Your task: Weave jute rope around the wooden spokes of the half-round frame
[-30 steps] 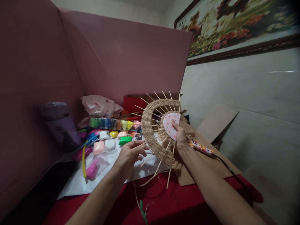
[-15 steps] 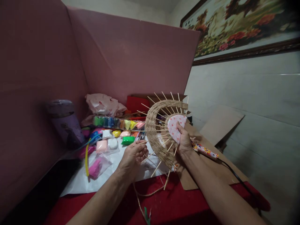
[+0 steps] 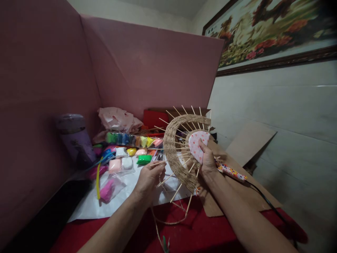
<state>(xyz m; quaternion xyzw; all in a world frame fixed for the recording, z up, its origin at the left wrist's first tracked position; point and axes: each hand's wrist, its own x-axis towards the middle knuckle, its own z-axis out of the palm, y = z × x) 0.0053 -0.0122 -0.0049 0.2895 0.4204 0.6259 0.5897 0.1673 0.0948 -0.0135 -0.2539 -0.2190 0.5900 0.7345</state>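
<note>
In my right hand [image 3: 208,160] is a half-round woven fan [image 3: 172,147], with the thumb on its polka-dot fabric centre [image 3: 195,142] and the fingers behind it. Thin wooden sticks [image 3: 177,191] radiate from the centre through a wide curved band of twine and poke out past its edge. My left hand [image 3: 151,175] is closed at the lower left of the band, its fingertips at the end of one stick. From that hand a loose strand of twine [image 3: 168,222] loops down over the red cloth; how the fingers grip it is partly hidden.
Bagged coloured clay [image 3: 144,160] in several colours lies on white paper at left, near a purple tumbler [image 3: 75,140]. On the cardboard [image 3: 237,196] at right rests a flower-patterned corded tool [image 3: 231,172]. Pink panels [image 3: 150,70] stand behind; the table has a red cloth [image 3: 126,232].
My left fingers have drawn closer together at the stick end. The fan stays almost where it was in my right hand; the whole view has shifted slightly.
</note>
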